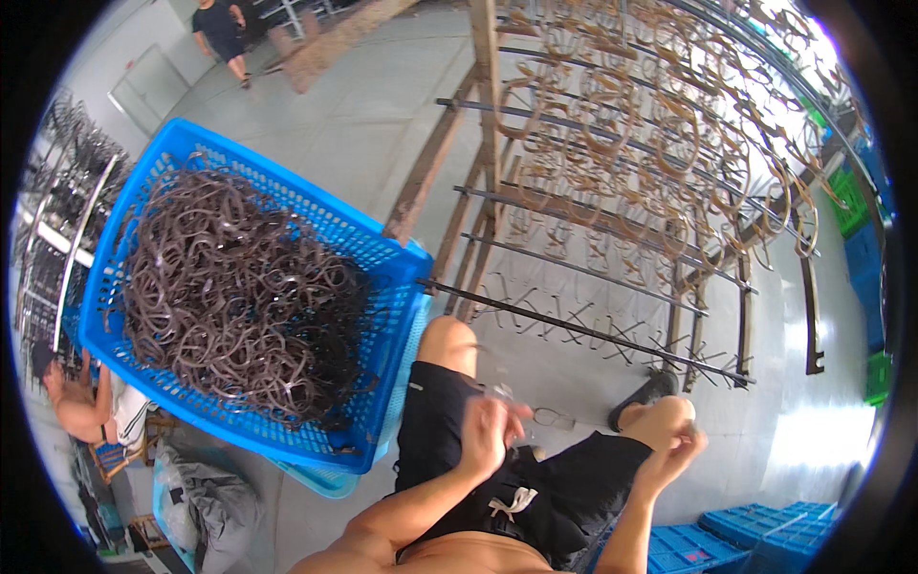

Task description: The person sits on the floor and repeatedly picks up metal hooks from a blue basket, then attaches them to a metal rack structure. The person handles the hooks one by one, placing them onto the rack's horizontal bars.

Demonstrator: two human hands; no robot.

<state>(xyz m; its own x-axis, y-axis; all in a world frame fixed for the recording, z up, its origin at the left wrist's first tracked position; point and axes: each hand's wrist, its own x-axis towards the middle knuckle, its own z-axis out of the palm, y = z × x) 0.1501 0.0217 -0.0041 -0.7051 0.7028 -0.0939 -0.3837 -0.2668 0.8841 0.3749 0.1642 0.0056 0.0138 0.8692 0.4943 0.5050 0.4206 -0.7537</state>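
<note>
My left hand (486,437) is over my left thigh, fingers curled and smeared by motion. A blurred greyish shape shows at its fingertips, too faint to name. Above my right knee, my right hand (672,456) is closed in a pinch; a small dark spot shows at its fingertips, but I cannot make out what it is. Beside my left leg stands a blue plastic basket (244,443), heaped with dark curled strips and rings (225,287). A thin oval loop (553,418) shows between my knees.
Ahead stands a rack (486,124) with dark bars (612,330), hung with rows of tan curved loops (602,115). Blue crates (688,548) lie at lower right. A person (91,411) sits at far left; another person (220,33) walks in the back. Grey cloth (220,507) lies at lower left.
</note>
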